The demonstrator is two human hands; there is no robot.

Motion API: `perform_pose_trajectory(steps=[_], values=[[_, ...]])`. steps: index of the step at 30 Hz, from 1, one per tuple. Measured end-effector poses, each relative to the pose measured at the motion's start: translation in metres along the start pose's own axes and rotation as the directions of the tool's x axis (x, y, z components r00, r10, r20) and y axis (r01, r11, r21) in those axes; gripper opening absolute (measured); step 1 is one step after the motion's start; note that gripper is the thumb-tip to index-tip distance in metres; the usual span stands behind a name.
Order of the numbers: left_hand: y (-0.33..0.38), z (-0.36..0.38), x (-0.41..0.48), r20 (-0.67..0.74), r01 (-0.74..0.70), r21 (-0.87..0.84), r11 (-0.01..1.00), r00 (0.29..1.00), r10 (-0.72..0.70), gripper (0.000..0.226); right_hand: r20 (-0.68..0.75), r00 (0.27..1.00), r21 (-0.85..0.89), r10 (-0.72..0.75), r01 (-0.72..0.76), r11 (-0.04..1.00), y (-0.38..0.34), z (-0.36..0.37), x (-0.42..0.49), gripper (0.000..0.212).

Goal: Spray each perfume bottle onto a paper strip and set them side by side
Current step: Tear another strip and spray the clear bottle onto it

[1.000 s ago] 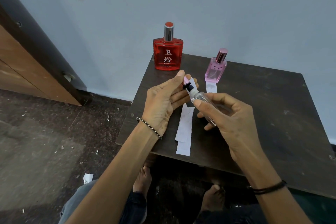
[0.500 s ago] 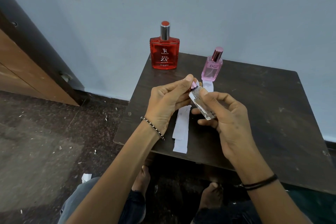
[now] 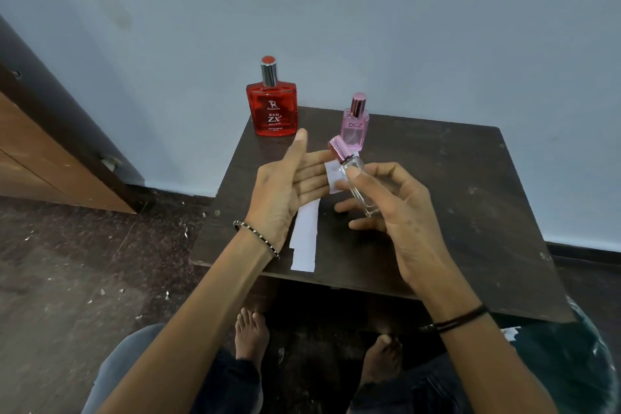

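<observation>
A stack of paper strips (image 3: 304, 239) is laid at the table's (image 3: 470, 212) near edge; its count cannot be told. The clear bottle (image 3: 358, 186), capped pink, is pinched by the right hand (image 3: 386, 212), likely for setting down. The left hand (image 3: 289, 181) is held open, fingers flat, beside another strip (image 3: 332, 176). Farther back two bottles are stood: pink (image 3: 354, 126), red (image 3: 272, 111); three in all

A plain room in a home: a small dark wooden surface (image 3: 470, 198) against a bare pale-blue wall (image 3: 369, 10), a wooden door (image 3: 40, 158), a debris-speckled floor (image 3: 67, 279) (bare feet (image 3: 252, 333) below).
</observation>
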State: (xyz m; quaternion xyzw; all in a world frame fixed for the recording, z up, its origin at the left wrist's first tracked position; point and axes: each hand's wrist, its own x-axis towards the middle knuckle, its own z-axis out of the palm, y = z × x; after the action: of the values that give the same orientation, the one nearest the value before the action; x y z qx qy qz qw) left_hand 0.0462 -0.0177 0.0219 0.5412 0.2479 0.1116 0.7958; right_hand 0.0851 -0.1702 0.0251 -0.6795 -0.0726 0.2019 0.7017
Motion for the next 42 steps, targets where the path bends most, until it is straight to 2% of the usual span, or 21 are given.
perform_pose_trajectory(steps=[6,12,19,25,31,42], values=[[0.0,0.02,-0.001,0.067,-0.031,0.007,0.999,0.997,0.031,0.021,-0.119,0.987,-0.088,-0.105,0.094,0.992,-0.007,-0.023,0.005,0.032],[-0.001,0.051,0.013,0.116,0.007,0.135,0.991,0.993,-0.023,0.024,-0.14,0.97,-0.112,-0.197,0.183,0.977,-0.021,-0.052,0.017,0.025],[-0.022,0.083,0.029,0.171,0.031,0.218,0.976,0.983,-0.07,0.031,-0.132,0.945,-0.309,-0.301,0.249,0.918,-0.026,-0.085,0.042,0.027],[-0.033,0.094,0.039,0.058,0.049,0.3,0.953,0.996,-0.07,0.019,-0.059,0.948,-0.424,-0.313,0.26,0.868,-0.028,-0.093,0.062,0.034],[-0.035,0.103,0.042,-0.086,0.098,0.308,0.946,0.993,-0.075,0.02,0.032,0.96,-0.486,-0.277,0.257,0.835,-0.027,-0.096,0.078,0.036],[-0.043,0.114,0.053,-0.057,-0.014,0.548,0.836,0.997,0.054,0.03,0.128,0.963,-0.561,-0.236,0.266,0.784,-0.021,-0.099,0.091,0.038]])
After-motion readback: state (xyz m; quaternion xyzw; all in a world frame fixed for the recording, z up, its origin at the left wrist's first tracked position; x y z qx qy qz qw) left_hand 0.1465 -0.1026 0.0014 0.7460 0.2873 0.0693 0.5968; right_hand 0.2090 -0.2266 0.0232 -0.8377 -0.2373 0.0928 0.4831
